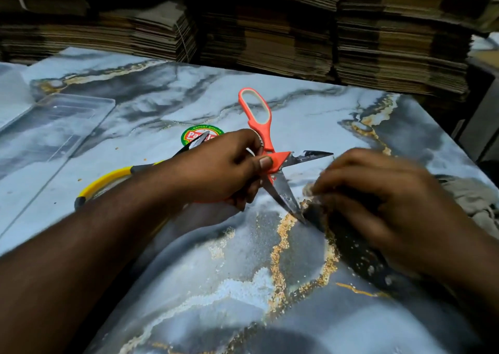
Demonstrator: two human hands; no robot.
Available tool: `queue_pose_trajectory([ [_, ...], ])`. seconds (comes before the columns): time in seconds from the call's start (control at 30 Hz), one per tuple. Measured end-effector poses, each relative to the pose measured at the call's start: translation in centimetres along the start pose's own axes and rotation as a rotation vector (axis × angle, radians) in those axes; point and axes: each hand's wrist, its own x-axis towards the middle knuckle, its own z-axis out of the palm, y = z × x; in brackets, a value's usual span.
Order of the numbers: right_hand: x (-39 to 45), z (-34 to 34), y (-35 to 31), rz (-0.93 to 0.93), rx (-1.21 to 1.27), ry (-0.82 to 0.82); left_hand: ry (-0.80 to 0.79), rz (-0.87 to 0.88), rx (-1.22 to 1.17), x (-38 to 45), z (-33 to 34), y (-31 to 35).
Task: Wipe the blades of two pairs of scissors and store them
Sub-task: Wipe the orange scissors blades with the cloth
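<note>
My left hand [224, 167] grips the orange scissors [259, 121] at the pivot and lower handle, blades spread wide open. One blade [313, 155] points right, the other [286, 195] points down-right toward my right hand. My right hand [378, 199] is blurred, fingers curled round a small crumpled wipe [310, 188] at the lower blade's tip. A second pair with yellow and black handles [108, 178] lies on the table behind my left forearm, its blades [198, 141] over a round sticker.
A clear plastic tray [58, 126] sits at the left of the marble-patterned table [216, 272]. A grey cloth [469, 194] lies at the right edge. Stacks of flattened cardboard [270, 29] line the back.
</note>
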Motion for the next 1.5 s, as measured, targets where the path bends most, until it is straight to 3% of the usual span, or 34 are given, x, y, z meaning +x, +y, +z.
queue_pose_trajectory([
  [0.07,0.0,-0.1,0.2,0.095,0.084,0.108,-0.001,-0.002,-0.023,-0.1,0.0,0.0],
  [0.17,0.0,0.8,0.1,0.149,0.079,0.118,-0.006,0.008,-0.047,-0.4,0.0,-0.1],
  [0.5,1.1,3.5,-1.0,-0.086,-0.148,0.029,0.034,0.043,0.031,-0.3,0.2,-0.1],
  [0.8,-0.7,2.2,-0.6,-0.154,-0.196,-0.187,0.023,0.039,0.005,-0.3,0.0,-0.2],
  [1.0,-0.2,1.3,0.6,-0.047,-0.027,0.047,0.014,0.053,0.02,-0.4,0.0,0.0],
  [1.33,-0.7,1.2,-0.2,-0.181,-0.188,-0.181,0.029,0.015,0.029,-0.2,0.3,0.1],
  [1.5,-0.3,1.6,0.8,-0.095,-0.033,-0.063,0.022,0.018,0.047,-0.2,0.2,0.4],
])
